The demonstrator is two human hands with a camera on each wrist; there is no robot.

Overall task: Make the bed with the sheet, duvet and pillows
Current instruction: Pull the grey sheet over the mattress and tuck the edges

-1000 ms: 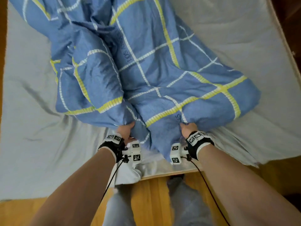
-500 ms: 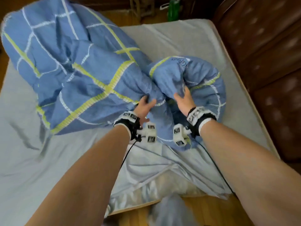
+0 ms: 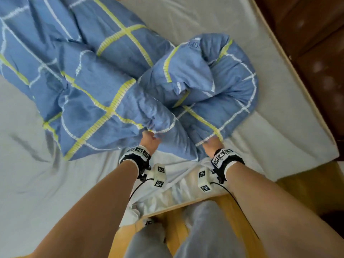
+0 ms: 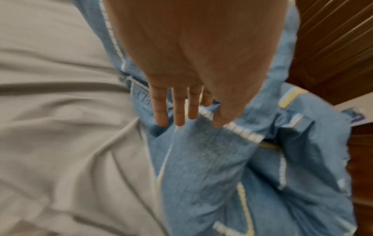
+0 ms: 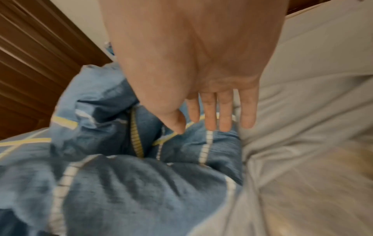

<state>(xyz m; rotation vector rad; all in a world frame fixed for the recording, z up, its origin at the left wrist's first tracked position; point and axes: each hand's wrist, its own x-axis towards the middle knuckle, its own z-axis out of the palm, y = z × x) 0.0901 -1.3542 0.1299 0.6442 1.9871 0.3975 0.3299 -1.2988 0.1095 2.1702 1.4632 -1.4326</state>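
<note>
The blue duvet (image 3: 104, 90) with yellow and white stripes lies crumpled across the grey sheet (image 3: 28, 164), with one end rolled into a bundle at the right. My left hand (image 3: 149, 138) meets the duvet's near fold. In the left wrist view the left hand (image 4: 189, 121) has straight fingers, and the thumb lies on a white stripe of the duvet (image 4: 212, 159). My right hand (image 3: 212, 144) reaches under the bundle's near edge. In the right wrist view the right hand (image 5: 212, 127) shows straight fingers touching the duvet (image 5: 121, 191). No pillows are in view.
A brown padded panel (image 3: 316, 53) runs along the bed's right side. The sheet's loose corner (image 3: 176, 192) is bunched at the mattress edge in front of me. Below it are the wooden floor (image 3: 173, 229) and my grey trouser legs (image 3: 204, 229).
A second ago both hands gripped the duvet's near edge. They let go, and the duvet's right end folded into a bundle. The hands have now drawn back to its near edge.
</note>
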